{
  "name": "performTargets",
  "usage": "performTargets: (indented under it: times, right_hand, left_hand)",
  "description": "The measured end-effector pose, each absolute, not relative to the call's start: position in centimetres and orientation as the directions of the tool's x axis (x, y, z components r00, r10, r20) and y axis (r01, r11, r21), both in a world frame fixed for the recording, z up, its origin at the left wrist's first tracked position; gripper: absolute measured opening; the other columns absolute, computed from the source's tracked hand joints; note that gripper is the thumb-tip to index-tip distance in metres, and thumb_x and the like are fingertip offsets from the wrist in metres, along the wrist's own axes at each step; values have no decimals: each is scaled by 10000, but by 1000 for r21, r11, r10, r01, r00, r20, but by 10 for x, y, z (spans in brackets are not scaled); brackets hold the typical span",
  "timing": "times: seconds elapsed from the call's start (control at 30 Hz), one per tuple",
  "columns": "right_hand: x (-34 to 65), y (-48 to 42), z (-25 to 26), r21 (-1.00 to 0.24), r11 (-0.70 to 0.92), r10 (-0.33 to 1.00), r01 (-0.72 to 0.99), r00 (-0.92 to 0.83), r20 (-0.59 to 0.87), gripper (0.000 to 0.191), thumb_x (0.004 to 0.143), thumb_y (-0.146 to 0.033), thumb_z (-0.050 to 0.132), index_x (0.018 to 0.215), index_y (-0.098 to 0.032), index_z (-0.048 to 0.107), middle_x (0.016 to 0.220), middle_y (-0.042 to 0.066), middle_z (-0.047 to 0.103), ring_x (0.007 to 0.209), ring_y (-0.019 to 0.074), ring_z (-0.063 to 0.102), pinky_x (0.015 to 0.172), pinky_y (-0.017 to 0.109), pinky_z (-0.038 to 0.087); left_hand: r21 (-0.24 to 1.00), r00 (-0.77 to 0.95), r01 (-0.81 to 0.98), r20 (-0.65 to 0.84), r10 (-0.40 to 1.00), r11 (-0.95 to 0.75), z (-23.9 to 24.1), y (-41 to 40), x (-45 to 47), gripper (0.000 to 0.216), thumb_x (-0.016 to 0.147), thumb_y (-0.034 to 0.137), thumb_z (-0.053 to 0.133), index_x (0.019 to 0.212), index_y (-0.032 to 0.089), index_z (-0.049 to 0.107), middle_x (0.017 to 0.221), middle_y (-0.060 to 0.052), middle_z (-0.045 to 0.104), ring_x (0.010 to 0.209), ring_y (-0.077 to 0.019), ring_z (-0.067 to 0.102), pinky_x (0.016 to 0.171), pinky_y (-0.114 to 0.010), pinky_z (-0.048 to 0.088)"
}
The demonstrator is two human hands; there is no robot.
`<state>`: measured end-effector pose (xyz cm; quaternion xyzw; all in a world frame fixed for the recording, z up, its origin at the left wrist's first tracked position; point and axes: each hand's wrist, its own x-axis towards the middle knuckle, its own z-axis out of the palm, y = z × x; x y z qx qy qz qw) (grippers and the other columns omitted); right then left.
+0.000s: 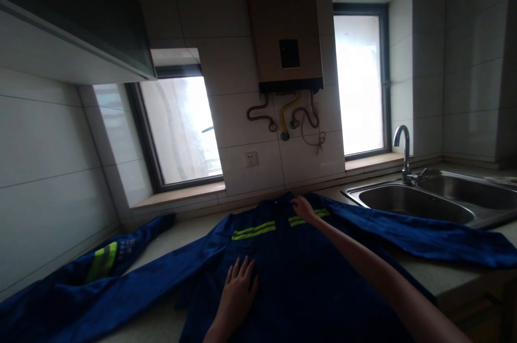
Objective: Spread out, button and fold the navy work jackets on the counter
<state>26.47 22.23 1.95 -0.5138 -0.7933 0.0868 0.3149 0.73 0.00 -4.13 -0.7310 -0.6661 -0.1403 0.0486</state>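
Note:
A dark blue work jacket (291, 267) lies spread front up on the countertop, its sleeves stretched out to both sides. Yellow-green stripes run across each side of its chest. My left hand (238, 286) rests flat on the lower left front, fingers spread. Up at the collar, my right hand (302, 207) has its fingers closed on the collar edge (287, 198). The fingertips there are small and dark, so the exact grip is hard to see.
Another dark blue garment with a yellow-green band (103, 261) lies folded at the left. A steel double sink (416, 203) with a faucet (405, 154) is at the right. A water heater (285, 25) hangs on the tiled wall between two windows, above a socket (251, 158).

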Motion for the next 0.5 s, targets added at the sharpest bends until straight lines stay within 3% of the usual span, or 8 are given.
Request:
performTargets:
  times: [0.17, 0.27, 0.37, 0.5]
  right_hand:
    - [301, 158, -8, -111, 777, 598, 620, -671, 439, 264, 855, -114, 460, 969, -188, 687, 1080, 86, 567, 1060, 211, 464, 923, 330, 385]
    - [323, 129, -32, 49, 854, 461, 517, -798, 387, 264, 824, -64, 438, 874, -171, 673, 1016, 80, 571, 970, 200, 477, 842, 317, 415]
    - [334, 109, -42, -18, 869, 459, 495, -792, 403, 302, 809, -29, 411, 866, -192, 658, 943, 49, 591, 908, 171, 497, 819, 285, 420]
    - [336, 89, -37, -127, 871, 477, 475, -749, 460, 282, 795, -53, 423, 874, -202, 648, 916, 38, 617, 902, 159, 533, 819, 263, 422]
  left_hand:
    - [164, 51, 980, 325, 944, -110, -48, 2, 5, 497, 883, 382, 364, 1325, 198, 498, 1427, -66, 436, 1372, -290, 271, 1131, -499, 226]
    - [280, -70, 959, 391, 918, -46, -44, 13, 7, 472, 892, 367, 333, 1248, 141, 545, 1314, -114, 550, 1277, -291, 427, 1060, -478, 337]
    - [439, -180, 897, 462, 869, -47, -21, 41, 18, 430, 886, 316, 330, 1176, 90, 554, 1198, -162, 595, 1137, -291, 537, 987, -455, 396]
    - [580, -154, 794, 481, 863, -182, 20, 97, 43, 368, 851, 238, 421, 1170, 99, 539, 1257, -161, 551, 1219, -280, 465, 1054, -410, 325]
